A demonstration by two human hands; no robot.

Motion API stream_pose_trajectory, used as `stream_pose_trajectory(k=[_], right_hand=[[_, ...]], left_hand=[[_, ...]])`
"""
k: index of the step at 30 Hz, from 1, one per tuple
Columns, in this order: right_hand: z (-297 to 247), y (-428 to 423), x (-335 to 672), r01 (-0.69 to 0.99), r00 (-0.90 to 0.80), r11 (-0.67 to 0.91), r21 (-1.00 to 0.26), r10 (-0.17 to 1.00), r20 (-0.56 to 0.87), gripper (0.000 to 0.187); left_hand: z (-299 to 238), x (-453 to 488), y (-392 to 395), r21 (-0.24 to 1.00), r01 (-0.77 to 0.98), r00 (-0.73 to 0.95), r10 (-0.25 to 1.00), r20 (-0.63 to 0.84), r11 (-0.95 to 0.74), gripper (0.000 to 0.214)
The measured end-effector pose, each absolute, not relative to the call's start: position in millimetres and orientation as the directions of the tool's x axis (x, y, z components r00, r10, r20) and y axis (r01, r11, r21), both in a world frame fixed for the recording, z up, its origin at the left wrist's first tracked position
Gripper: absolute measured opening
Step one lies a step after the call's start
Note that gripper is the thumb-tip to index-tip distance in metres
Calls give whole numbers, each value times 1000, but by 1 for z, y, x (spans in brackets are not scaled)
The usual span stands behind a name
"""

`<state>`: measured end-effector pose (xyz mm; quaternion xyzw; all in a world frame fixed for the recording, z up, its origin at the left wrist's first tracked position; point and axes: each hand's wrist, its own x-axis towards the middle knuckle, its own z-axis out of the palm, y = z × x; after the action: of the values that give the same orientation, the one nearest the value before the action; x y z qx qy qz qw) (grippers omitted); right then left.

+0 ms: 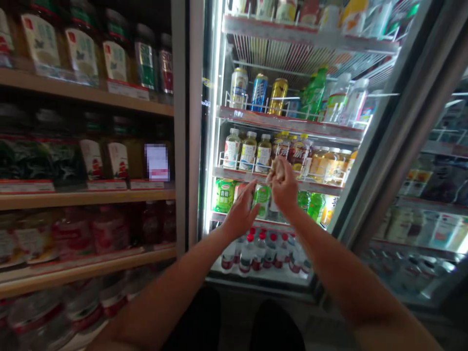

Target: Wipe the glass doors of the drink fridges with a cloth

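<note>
My right hand [287,191] is closed around a crumpled beige cloth [278,170], held up before the lit drinks fridge. Behind it stand dark-labelled bottles with yellow caps [300,152] on a wire-fronted shelf. Lower and to the left, my left hand [239,213] has its fingers stretched out and the thumb apart, with nothing in it. A green-labelled bottle [262,199] shows between the two hands. Whether either hand touches the shelf edge [234,173], I cannot tell.
Cans [259,93] and green bottles [316,95] fill the shelf above. Red-capped water bottles [260,251] stand at the bottom. Wooden shelving [87,197] with bottles is on the left. A metal door frame [387,131] slants along the right, beside another stocked fridge section.
</note>
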<state>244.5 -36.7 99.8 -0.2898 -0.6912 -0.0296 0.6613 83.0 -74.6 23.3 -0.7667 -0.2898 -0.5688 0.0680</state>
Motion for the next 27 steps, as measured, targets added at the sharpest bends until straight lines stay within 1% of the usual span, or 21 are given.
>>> stream_pose_trajectory(k=[2, 3, 4, 5, 7, 9, 11, 13, 16, 18, 20, 24, 27], right_hand=[[116, -25, 277, 526, 67, 807, -268, 275, 959, 51], [119, -19, 292, 657, 6, 737, -161, 208, 978, 50], [118, -13, 305, 752, -69, 656, -66, 177, 982, 49], [113, -8, 316, 817, -156, 576, 27, 176, 972, 50], [94, 1, 330, 871, -306, 458, 177, 223, 926, 58], [73, 5, 338, 883, -356, 406, 234, 257, 898, 65], [58, 7, 343, 888, -357, 395, 237, 265, 896, 61], [54, 8, 350, 874, -382, 416, 251, 269, 884, 55], [62, 11, 365, 818, -474, 490, 302, 277, 836, 53], [73, 15, 371, 792, -486, 534, 297, 256, 836, 54], [87, 19, 371, 785, -430, 562, 262, 189, 883, 56], [131, 29, 349, 771, -208, 610, 182, -28, 978, 61], [173, 38, 327, 749, -32, 656, 93, -105, 994, 54]], left_hand=[[23, 71, -69, 5, 717, 290, 306, 907, -697, 58], [24, 66, -64, -78, 781, 320, 290, 902, -619, 56], [25, 61, -58, -134, 828, 329, 277, 903, -544, 55], [28, 58, -51, -165, 862, 322, 267, 908, -479, 55], [37, 56, -35, -181, 901, 293, 245, 924, -394, 58], [50, 60, -20, -181, 911, 274, 216, 937, -372, 60], [62, 66, -7, -183, 906, 272, 193, 943, -382, 61], [70, 70, 2, -180, 899, 272, 187, 944, -398, 61], [72, 72, 9, -169, 896, 269, 198, 943, -411, 61], [70, 71, 9, -165, 894, 269, 203, 941, -417, 61], [68, 70, 9, -163, 887, 272, 205, 940, -432, 61], [67, 71, 8, -152, 883, 270, 214, 939, -445, 62], [67, 71, 9, -161, 892, 272, 217, 937, -423, 62]])
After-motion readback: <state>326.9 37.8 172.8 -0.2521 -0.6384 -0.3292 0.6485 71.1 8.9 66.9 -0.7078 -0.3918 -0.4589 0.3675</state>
